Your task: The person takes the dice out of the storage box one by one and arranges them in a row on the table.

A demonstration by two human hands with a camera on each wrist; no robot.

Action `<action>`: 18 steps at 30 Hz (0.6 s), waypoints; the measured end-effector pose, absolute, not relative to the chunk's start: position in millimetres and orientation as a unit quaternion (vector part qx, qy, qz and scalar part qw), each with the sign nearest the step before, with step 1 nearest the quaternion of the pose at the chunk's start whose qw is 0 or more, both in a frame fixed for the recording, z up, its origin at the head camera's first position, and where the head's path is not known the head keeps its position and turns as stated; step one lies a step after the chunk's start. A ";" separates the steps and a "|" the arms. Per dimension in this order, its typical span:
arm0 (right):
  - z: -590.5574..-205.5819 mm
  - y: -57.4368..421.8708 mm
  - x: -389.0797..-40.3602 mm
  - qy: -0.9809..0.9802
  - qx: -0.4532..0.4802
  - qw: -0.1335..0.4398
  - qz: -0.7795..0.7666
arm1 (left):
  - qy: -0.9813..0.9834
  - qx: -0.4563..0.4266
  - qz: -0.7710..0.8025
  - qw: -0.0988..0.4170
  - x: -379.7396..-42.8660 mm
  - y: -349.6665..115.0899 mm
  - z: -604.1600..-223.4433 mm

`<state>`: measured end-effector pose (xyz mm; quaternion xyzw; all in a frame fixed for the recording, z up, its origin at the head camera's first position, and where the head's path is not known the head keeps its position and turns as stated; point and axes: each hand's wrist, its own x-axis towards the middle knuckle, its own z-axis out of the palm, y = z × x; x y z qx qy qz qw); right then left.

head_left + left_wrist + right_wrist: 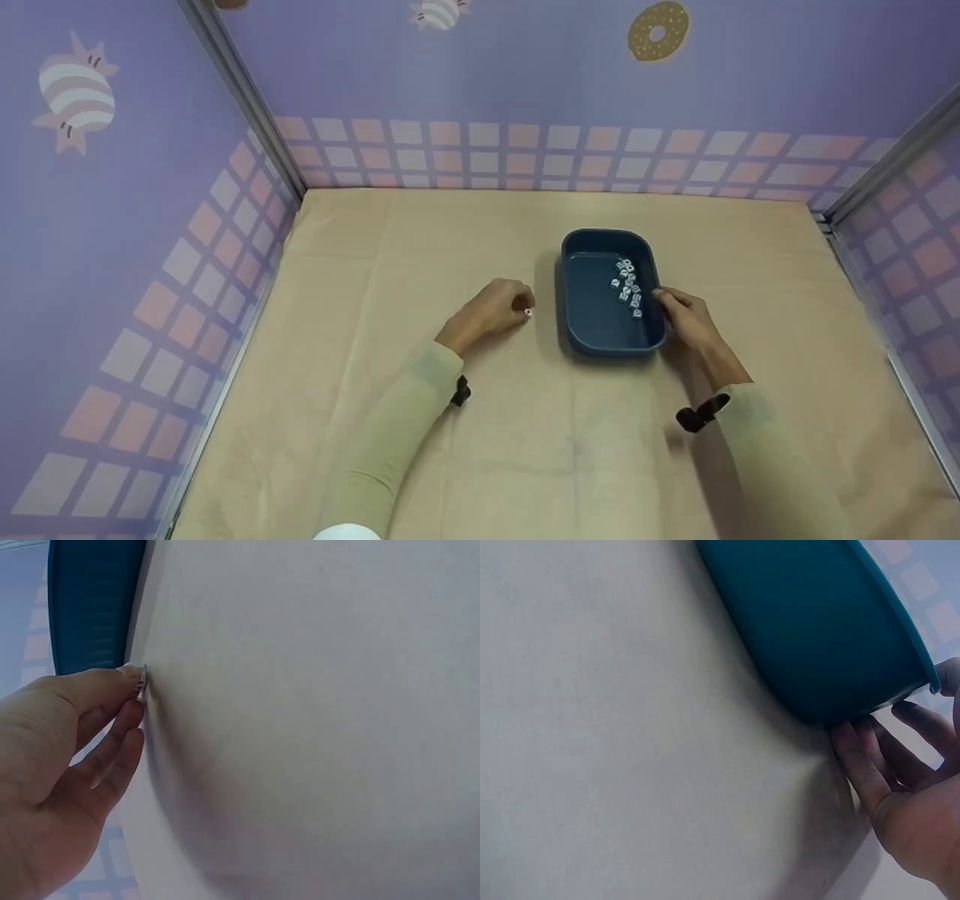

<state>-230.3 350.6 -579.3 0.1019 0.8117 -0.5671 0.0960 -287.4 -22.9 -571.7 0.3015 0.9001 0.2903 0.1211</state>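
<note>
My left hand (495, 307) pinches a small white cube (529, 312) between thumb and fingertips, close over the cloth just left of the blue tray. In the left wrist view the cube (142, 678) is mostly covered by the thumb and finger. The deep blue tray (600, 349) has rounded corners. Several small white cubes with dark marks (627, 289) lie along its right side inside. My right hand (688, 315) grips the tray's right wall, thumb at the rim and fingers under the outside, as the right wrist view shows beside the tray wall (817, 630).
A beige cloth (420, 247) covers the table. Purple walls (525, 67) with a pink and white checked band stand at the back, left and right. Metal posts (247, 97) mark the corners. Both forearms carry dark wrist mounts (701, 414).
</note>
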 end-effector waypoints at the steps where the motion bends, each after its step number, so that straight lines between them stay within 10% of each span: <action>1: -579.4 350.5 -230.7 0.815 0.101 0.097 -0.563 | 0.898 0.296 0.299 0.128 -287.2 -23.3 -568.9; 18: -567.9 360.0 -239.6 0.703 0.133 0.139 -0.685 | 0.865 0.338 0.368 0.038 -270.3 68.1 -519.9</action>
